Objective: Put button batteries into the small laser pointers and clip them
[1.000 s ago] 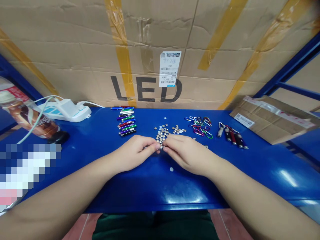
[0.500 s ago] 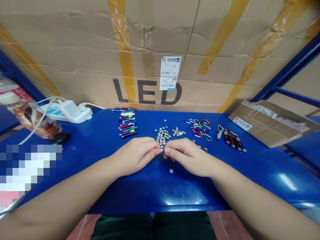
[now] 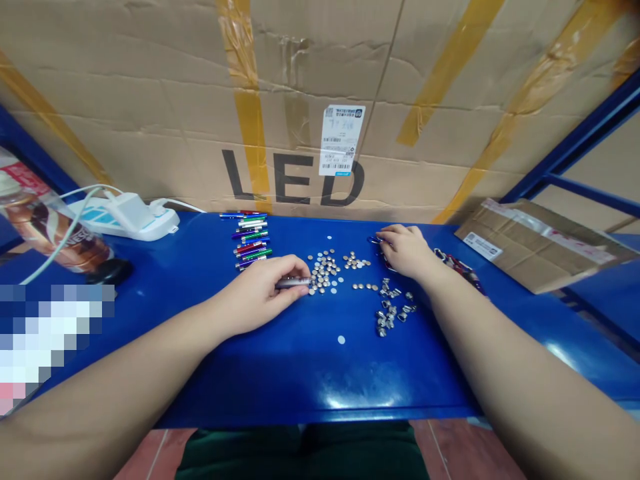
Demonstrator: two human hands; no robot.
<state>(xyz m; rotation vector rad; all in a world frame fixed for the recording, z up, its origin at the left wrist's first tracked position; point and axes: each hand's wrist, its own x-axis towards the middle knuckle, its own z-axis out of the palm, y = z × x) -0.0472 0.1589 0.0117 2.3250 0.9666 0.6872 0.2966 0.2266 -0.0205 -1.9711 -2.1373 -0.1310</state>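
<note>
My left hand lies on the blue table top, its fingers closed around a small silver metal tube, possibly a mini flashlight body. It is just left of a heap of button cells. A smaller group of button cells lies to the right of the heap. My right hand rests at the far side on a bunch of coloured carabiners, which it mostly hides. Below it lies a cluster of small silver metal parts. Whether that hand holds a carabiner is hidden.
Several slim coloured pen-like flashlights lie in a row on the blue table. Dark keychain flashlights sit right of my right hand. A power strip, plastic bottle and flat cardboard parcel stand near the back corners.
My hands have parted. The right has moved far right and back onto the carabiners, and the left has drawn slightly left with the silver tube. More small silver parts now show.
</note>
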